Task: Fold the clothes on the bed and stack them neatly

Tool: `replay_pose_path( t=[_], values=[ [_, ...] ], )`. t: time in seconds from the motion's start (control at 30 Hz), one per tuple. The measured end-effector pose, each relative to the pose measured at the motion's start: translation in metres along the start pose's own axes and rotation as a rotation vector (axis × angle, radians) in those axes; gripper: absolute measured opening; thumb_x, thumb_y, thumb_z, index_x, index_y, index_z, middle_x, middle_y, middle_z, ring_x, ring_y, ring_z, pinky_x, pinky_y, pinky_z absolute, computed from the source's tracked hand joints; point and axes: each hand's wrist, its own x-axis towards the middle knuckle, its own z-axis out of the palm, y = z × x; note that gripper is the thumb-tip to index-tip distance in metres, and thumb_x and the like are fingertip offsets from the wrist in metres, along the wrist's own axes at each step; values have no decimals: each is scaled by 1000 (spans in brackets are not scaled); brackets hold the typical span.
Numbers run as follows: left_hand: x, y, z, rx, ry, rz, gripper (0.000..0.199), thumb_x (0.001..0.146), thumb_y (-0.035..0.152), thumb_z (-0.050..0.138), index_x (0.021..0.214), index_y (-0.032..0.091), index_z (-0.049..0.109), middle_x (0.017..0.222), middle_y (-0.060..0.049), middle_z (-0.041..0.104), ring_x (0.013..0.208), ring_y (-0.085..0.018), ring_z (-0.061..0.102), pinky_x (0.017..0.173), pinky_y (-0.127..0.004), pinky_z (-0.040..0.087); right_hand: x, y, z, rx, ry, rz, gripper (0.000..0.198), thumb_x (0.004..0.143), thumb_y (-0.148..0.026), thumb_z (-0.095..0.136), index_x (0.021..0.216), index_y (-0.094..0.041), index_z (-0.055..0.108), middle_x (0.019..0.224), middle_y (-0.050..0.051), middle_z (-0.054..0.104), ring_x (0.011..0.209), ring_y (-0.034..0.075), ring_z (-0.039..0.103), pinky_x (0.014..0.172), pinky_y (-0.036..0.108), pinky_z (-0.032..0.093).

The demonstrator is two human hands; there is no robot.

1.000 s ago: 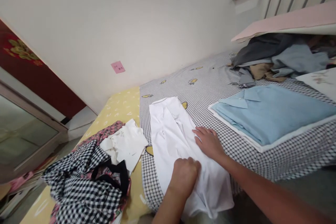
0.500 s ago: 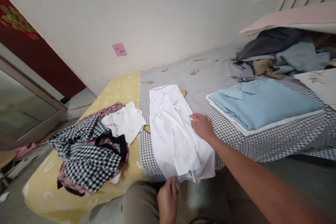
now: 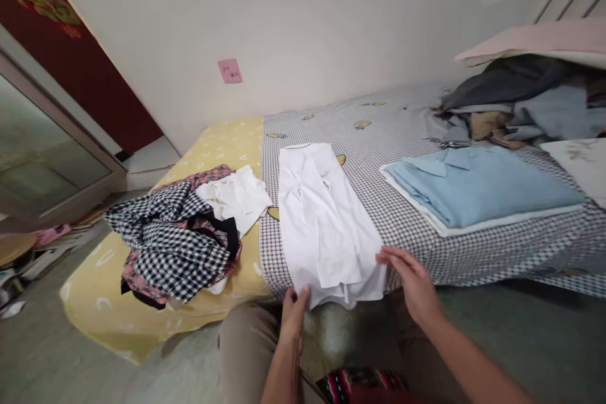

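Note:
A white long-sleeved shirt (image 3: 310, 214) lies on the bed, folded into a long narrow shape with a sleeve laid down its middle. Its hem hangs a little over the bed's front edge. My left hand (image 3: 293, 315) is at the lower left corner of the hem, thumb against the cloth and other fingers partly hidden, closed on it. At the shirt's lower right edge, my right hand (image 3: 411, 278) has its fingers stretched out, the tips touching or very near the cloth.
To the right lies a folded light-blue shirt (image 3: 483, 186) on white cloth. A heap of clothes (image 3: 534, 98) sits farther back, under a pink item (image 3: 540, 38). At left are a black-and-white checked garment (image 3: 180, 259) and a crumpled white one (image 3: 237, 196). A wall (image 3: 355, 19) bounds the bed's far side.
My right hand has moved from the shirt's middle right edge down toward its lower right corner. My left hand has come up onto the hem's left corner. The view has shifted slightly.

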Motion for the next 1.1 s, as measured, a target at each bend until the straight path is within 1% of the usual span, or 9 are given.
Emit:
replay_pose_path(
  t=[0.13,0.27,0.37,0.47,0.6,0.67,0.77,0.93,1.1],
  values=[
    [1,10,-5,-109,-48,1,62,51,63,90,56,20,45,56,7,48,59,-9,45,60,-23,39,-26,19,-25,-5,113,194,42,64,-59,82,86,-25,73,92,5,77,91,27,69,91,43,53],
    [-1,18,-2,-209,-110,-18,60,53,57,92,55,20,44,56,9,45,58,-8,44,59,-21,39,-24,22,-28,-137,23,269,52,60,-65,83,93,-26,73,102,4,75,103,28,65,94,43,51],
    [-4,24,5,-278,-119,-34,54,55,54,93,65,20,52,62,8,57,61,-8,52,62,-21,44,-21,19,-22,-133,-88,305,58,60,-69,82,98,-26,70,105,4,75,103,28,65,98,45,48],
    [-8,28,10,-318,-130,-52,52,56,50,94,85,21,61,86,1,74,77,-13,67,75,-25,53,-22,17,-21,-100,-164,362,59,62,-68,82,100,-26,68,104,4,77,106,28,66,98,45,47],
    [-14,31,13,-272,-218,-161,58,60,47,94,104,17,70,109,-13,78,93,-22,74,87,-33,58,-26,18,-21,-41,-262,423,58,64,-63,84,106,-26,68,110,5,77,110,28,68,100,46,47],
    [-16,31,13,-222,-241,-200,58,64,45,93,108,13,72,108,-16,79,97,-26,75,92,-35,58,-28,20,-19,-9,-287,423,59,66,-58,85,113,-26,69,116,6,77,114,29,67,105,48,46],
    [-17,30,13,-177,-233,-223,52,68,40,91,107,9,74,103,-17,80,98,-29,76,95,-39,59,-29,19,-17,43,-329,465,59,65,-51,88,116,-24,71,113,7,79,114,31,69,107,49,47],
    [-26,36,12,-212,-243,-261,50,70,38,89,107,7,74,99,-19,80,99,-32,76,94,-42,61,-33,9,-16,189,-370,583,60,62,-45,91,115,-25,71,111,6,79,103,29,74,91,41,58],
    [-36,48,16,-289,-276,-288,51,72,33,87,114,10,72,108,-18,79,110,-31,73,100,-40,59,-35,3,-14,207,-354,637,56,59,-47,93,107,-24,74,102,6,81,89,25,76,77,33,61]
  ],
)
